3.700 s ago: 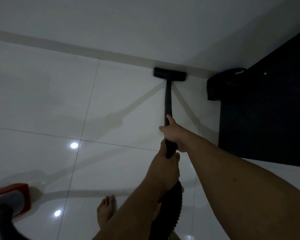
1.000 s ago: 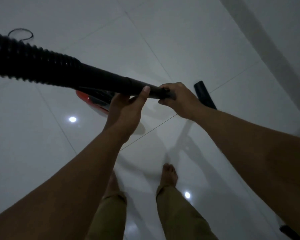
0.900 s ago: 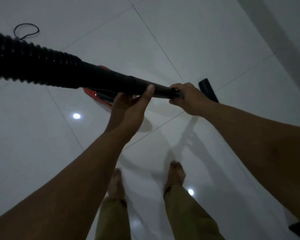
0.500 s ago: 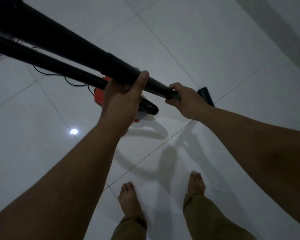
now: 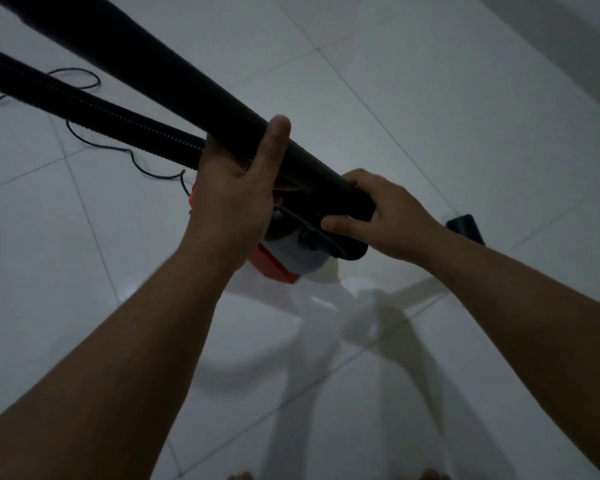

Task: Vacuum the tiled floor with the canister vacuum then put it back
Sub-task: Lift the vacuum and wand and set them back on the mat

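I hold the black vacuum wand up across the view, slanting from the upper left down to the centre. My left hand is wrapped around its thick part, thumb up. My right hand grips the wand's lower end near a black fitting. Beneath the wand, the ribbed black hose runs from the left. The red and grey canister sits on the white tiled floor just under my hands, mostly hidden by them.
A thin black power cord loops over the tiles at the left. A black piece shows behind my right wrist. A wall base runs along the upper right. My toes show at the bottom edge.
Earlier the floor head was against the wall. Since then the wand was lifted level, and in the last second my hands with the wand came closer over the canister.
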